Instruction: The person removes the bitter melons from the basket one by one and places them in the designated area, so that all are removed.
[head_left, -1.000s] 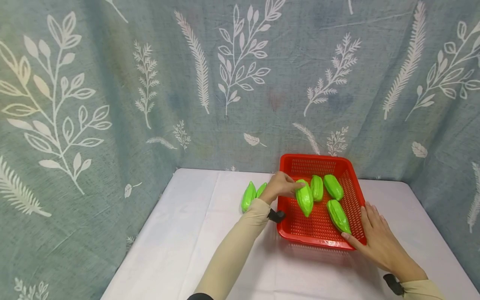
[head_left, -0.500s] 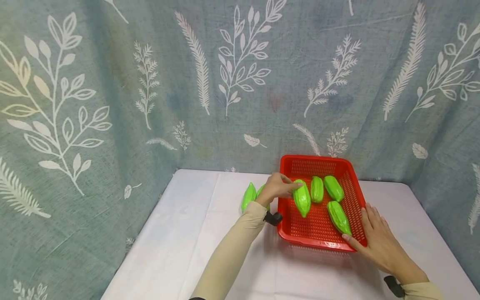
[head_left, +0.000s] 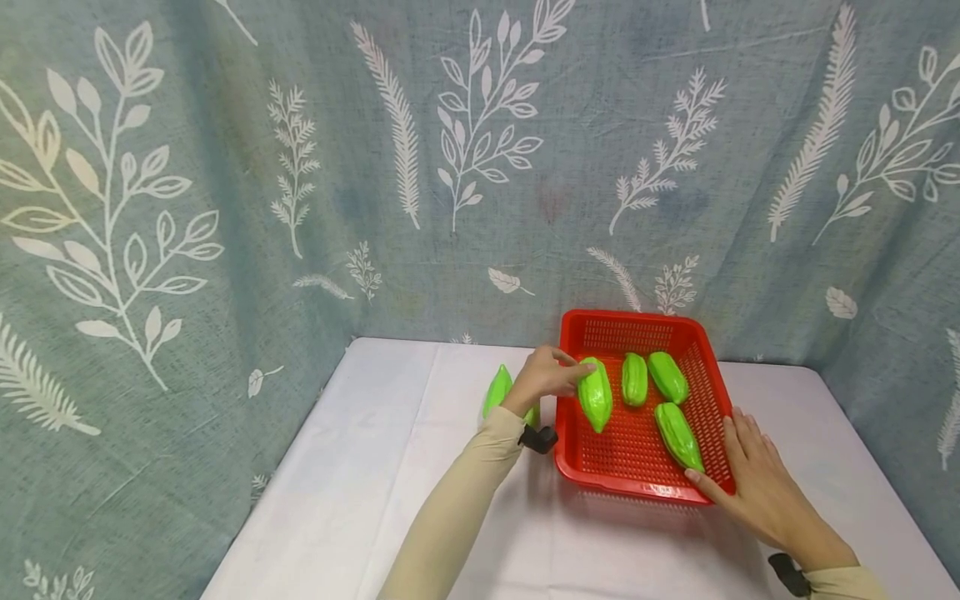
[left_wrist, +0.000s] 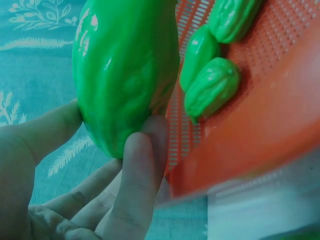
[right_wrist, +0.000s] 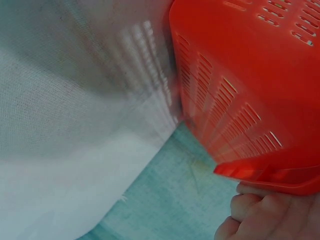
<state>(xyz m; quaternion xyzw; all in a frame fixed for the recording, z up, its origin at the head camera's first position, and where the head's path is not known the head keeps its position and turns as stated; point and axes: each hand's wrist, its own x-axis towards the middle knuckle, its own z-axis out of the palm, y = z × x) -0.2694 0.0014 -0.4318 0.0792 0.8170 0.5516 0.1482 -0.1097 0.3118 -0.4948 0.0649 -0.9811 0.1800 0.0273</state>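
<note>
My left hand pinches one end of a glossy green ridged fruit, star-fruit-like with a pointed tip. The fruit hangs tip toward me over the left side of a red perforated basket. In the left wrist view, thumb and fingers press its end from both sides. Three similar fruits lie in the basket: one green fruit, another green fruit behind right, and a longer green fruit near the right wall. My right hand rests on the basket's near right corner, fingers extended along the side.
Left of the basket, a green fruit lies on the white tablecloth. Beside it a second green fruit is mostly hidden by my left wrist. A patterned blue-green curtain hangs behind and along both sides.
My left hand has shifted a little left, carrying the pinched fruit toward the basket's left wall. The right hand and the basket stay where they were.
</note>
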